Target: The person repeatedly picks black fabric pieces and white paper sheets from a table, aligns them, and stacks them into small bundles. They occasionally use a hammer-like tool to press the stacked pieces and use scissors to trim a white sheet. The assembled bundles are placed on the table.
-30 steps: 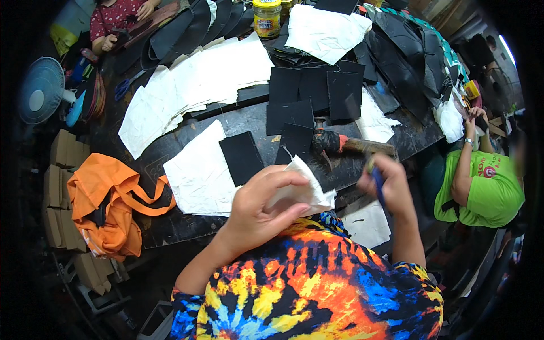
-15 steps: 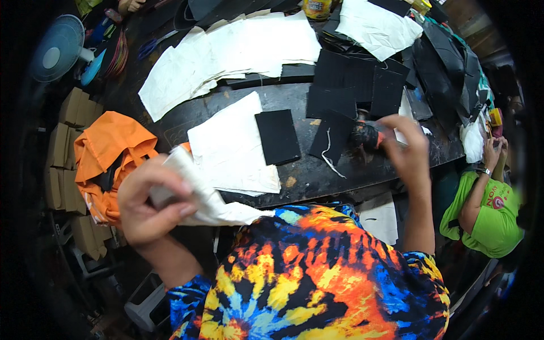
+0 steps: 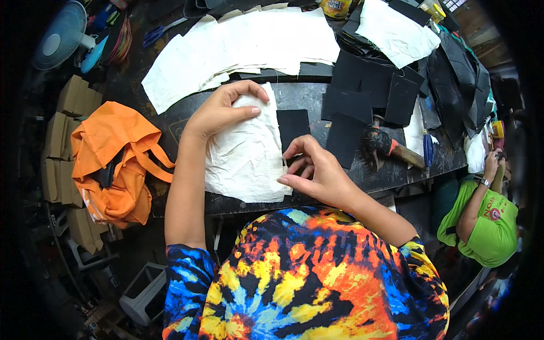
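Note:
White cloth pieces [image 3: 243,164] lie stacked in front of me on the dark table, the top one wrinkled. My left hand [image 3: 229,107] rests on the upper part of the stack, thumb and forefinger apart on the fabric. At the stack's right edge is my right hand [image 3: 317,173], its thumb and forefinger parted and the other fingers curled. Beside the cloth, a black rectangular piece [image 3: 294,123] is partly covered. A hammer [image 3: 399,150] with a wooden handle lies to the right, next to several black pieces [image 3: 345,139].
A fanned row of white cloths [image 3: 243,45] spans the far side. An orange bag [image 3: 113,164] sits at the left, near cardboard boxes [image 3: 62,153] and a fan [image 3: 59,37]. Black sheets [image 3: 459,73] are heaped far right. A person in green [image 3: 481,221] sits at the right.
My right hand has left the hammer, which now lies on the table, and moved left to the cloth. The lifted white cloth is down on the stack, under my left hand.

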### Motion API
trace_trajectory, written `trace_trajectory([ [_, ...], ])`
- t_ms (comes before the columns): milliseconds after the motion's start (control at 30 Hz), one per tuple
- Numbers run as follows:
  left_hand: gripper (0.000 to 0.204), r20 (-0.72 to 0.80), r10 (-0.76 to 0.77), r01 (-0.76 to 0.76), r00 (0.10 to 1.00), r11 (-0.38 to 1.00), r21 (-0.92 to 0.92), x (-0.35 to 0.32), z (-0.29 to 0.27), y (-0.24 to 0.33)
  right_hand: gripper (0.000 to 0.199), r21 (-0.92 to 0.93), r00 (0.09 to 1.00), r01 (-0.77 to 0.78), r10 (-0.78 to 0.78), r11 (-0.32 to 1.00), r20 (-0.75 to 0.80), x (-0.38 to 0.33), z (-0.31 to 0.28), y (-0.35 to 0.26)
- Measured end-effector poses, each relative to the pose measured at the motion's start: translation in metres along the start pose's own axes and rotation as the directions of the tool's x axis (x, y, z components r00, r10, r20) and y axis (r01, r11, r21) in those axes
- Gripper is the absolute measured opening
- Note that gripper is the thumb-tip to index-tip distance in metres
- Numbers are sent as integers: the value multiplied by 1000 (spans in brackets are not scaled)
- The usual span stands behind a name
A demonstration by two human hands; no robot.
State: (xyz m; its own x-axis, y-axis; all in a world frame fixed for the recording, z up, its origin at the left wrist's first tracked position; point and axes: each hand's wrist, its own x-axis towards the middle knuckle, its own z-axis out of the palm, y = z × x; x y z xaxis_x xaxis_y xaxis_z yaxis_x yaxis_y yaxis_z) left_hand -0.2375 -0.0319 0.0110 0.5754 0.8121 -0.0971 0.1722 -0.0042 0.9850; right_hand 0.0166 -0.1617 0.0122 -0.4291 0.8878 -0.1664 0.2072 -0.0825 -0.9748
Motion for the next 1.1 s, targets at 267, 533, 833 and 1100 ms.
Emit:
trace_trajectory([
  [267,28,-143,-5,12,990,999,47,7,7,-7,53,-5,993,-116,116,993,1,5,4,2],
  [533,26,-124,-64,87,990,977,193,13,10,-6,32,169,950,-296,271,940,155,-23,-18,4],
  [833,26,-103,-7,42,995,940,338,19,12,6,26,171,956,-251,216,953,200,-13,1,8],
  [1100,35,-187,465,-90,865,511,855,4,42,0,20,-205,965,-180,213,962,154,-66,-61,-15],
])
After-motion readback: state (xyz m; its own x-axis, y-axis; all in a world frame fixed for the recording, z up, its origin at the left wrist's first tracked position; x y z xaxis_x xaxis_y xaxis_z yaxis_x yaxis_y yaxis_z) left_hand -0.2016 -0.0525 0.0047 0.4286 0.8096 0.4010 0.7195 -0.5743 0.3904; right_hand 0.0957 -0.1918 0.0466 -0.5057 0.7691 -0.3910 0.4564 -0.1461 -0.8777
